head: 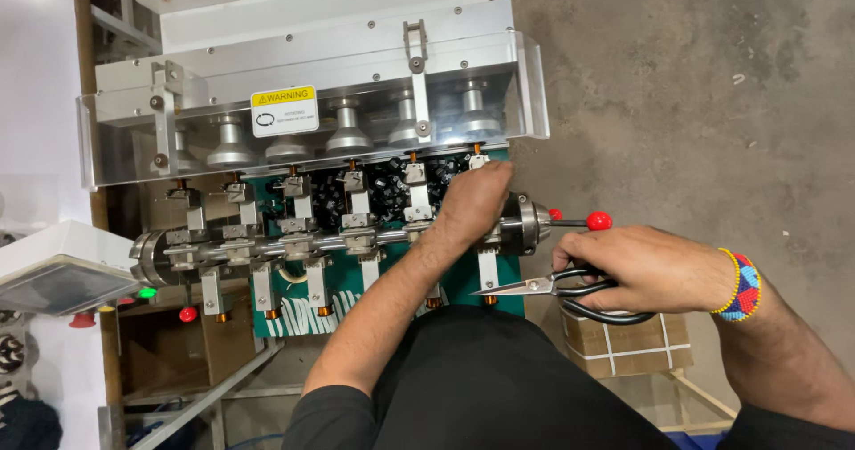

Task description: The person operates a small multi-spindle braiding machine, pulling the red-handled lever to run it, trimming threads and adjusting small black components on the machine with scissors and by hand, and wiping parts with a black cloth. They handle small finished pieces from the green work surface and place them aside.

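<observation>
**Two hands at the winding machine, scissors in the right**

From the head camera we look straight down on a metal machine [338,147] with a row of spindle heads behind a clear guard [312,143] that carries a yellow-topped warning label [284,111]. Below the guard a steel shaft [294,245] runs left to right through a line of small clamps, with a green panel [463,276] behind it.

Our left hand [475,202] reaches up across the shaft to the clamp nearest the right end, just below a cluster of small black parts [392,187]. Its fingers are curled down onto the fixture; we cannot tell whether they pinch anything.

Our right hand [643,267] sits just right of the machine, near the red-knobbed lever [598,221] that juts from the shaft's end. Its fingers are wrapped through the black loops of a pair of scissors [557,285], holding them firmly, blades nearly together and pointing left toward the green panel. A beaded bracelet [742,286] circles that wrist.

Under the right hand stands a strapped cardboard box [628,347] on the concrete floor [712,85]. At far left lies a tilted screen panel [58,276].
</observation>
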